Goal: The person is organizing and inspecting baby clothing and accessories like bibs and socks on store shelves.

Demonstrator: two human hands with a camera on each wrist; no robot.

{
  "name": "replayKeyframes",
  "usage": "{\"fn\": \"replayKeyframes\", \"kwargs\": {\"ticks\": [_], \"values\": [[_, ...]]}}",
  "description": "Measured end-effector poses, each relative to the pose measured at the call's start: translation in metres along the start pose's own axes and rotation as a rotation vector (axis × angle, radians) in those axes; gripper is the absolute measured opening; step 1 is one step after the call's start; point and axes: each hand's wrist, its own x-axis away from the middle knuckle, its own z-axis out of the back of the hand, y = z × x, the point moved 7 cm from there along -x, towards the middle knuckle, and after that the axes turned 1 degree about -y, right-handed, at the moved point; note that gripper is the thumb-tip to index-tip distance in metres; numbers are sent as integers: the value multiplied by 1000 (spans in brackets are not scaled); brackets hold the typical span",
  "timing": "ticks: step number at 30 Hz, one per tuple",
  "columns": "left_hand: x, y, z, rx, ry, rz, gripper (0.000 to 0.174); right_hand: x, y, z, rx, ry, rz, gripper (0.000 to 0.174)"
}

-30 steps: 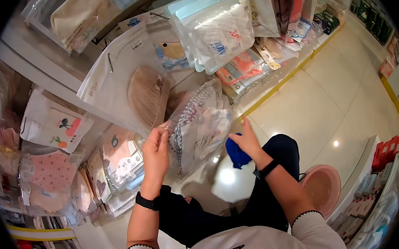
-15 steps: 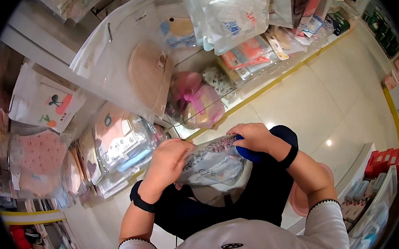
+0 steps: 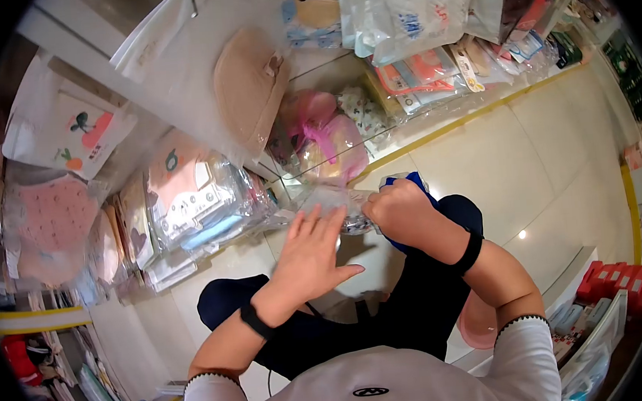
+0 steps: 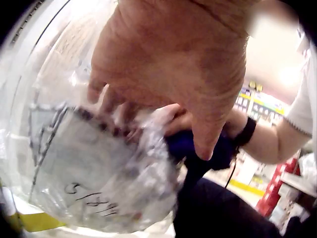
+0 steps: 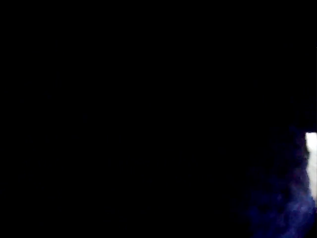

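Between the knees and the low shelf, a clear bag of patterned fabric is held out near a pink bundle. The left hand is flat, fingers and thumb spread, its fingertips at the bag's upper part and gripping nothing. The right hand is curled round a blue cloth at the bag's near side; whether it also pinches the film cannot be told, the right wrist view being almost black. The hands are close; contact between them is unclear.

Likely faults: with the left hand not grasping, slick film may slide to the floor should the right-hand support slacken, and the bunched cloth would make that hold less sure. Loose film might also catch the shelf edge or drag the bundle out of place.

Compared with half a second earlier, the left hand has uncurled from the bag's end, and the bag, then stretched broadly over the lap, lies closer to the shelf, largely hidden from the head view. The cloth remains in the right hand.
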Motion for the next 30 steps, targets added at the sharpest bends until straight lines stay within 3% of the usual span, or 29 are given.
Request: {"fn": "replayKeyframes", "kwargs": {"ticks": [1, 4, 7, 8, 11, 13, 15, 17, 20, 21, 22, 23, 25, 30], "values": [[-3, 1, -10, -20, -42, -25, 64, -3, -5, 3, -1, -32, 42, 8], [-11, -23, -35, 18, -427, 200, 67, -3, -18, 11, -35, -110, 142, 8], [-3, -16, -39, 70, -486, 113, 59, -5, -23, 16, -46, -95, 226, 7], [1, -19, -48, 205, -470, 89, 47, -9, -24, 12, -53, -206, 230, 11], [10, -45, -49, 332, -360, 183, 35, -31, -4, 25, -320, -26, 165, 13], [29, -66, -47, 528, -427, 403, 34, -52, 37, 47, -459, 55, -91, 19], [54, -81, -41, 641, -444, 597, 34, -69, 85, 62, -479, 335, -101, 19], [71, -86, -33, 901, -329, 668, 34, -78, 126, 59, -428, 560, -328, 21], [89, -82, -25, 1129, -248, 799, 33, -106, 168, -33, -198, 489, -318, 32], [92, -83, -26, 1176, -234, 844, 33, -106, 164, -66, -179, 48, -588, 52], [99, -85, -31, 1192, -218, 869, 34, -107, 173, -96, -196, -56, -617, 61], [106, -91, -36, 1020, -190, 767, 33, -109, 183, -126, -209, -161, -644, 70], [114, -86, -34, 923, -155, 678, 31, -121, 188, -140, -167, -200, -635, 66], [139, -84, -32, 1107, -203, 918, 27, -172, 231, -172, -125, -137, -663, 58]]}}
